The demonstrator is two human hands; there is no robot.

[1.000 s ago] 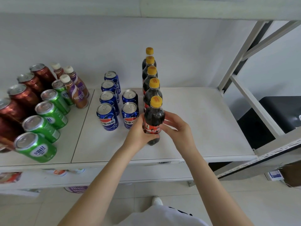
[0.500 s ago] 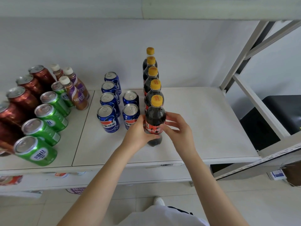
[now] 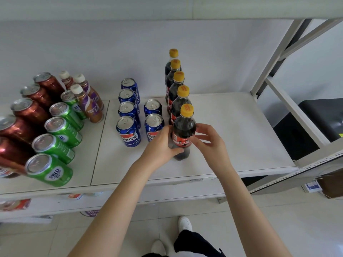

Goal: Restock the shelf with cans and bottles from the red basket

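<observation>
- Head view: my left hand [image 3: 163,145] is curled round the front cola bottle [image 3: 183,130] from its left side, thumb lying across the lower body. My right hand [image 3: 209,143] pinches the same bottle from the right, fingertips at the red label. Both hands are grasping it; neither is loose.
- The bottle stands upright with its base on the white shelf [image 3: 241,138], near the front edge. It heads a single file of four matching yellow-capped bottles [image 3: 176,86], just in front of the nearest one.
- I judge the two-sided hold is there to square the bottle with that file and keep the label facing out.
- Two columns of blue cans [image 3: 129,132] stand just left of the file. My left hand overlaps the nearest one; I cannot tell whether they touch.
- Farther left, green cans [image 3: 50,169], red-brown cans [image 3: 31,112] and small coffee bottles [image 3: 89,106] each keep their own lane, which explains putting cola with cola.
- The red basket is out of sight.
</observation>
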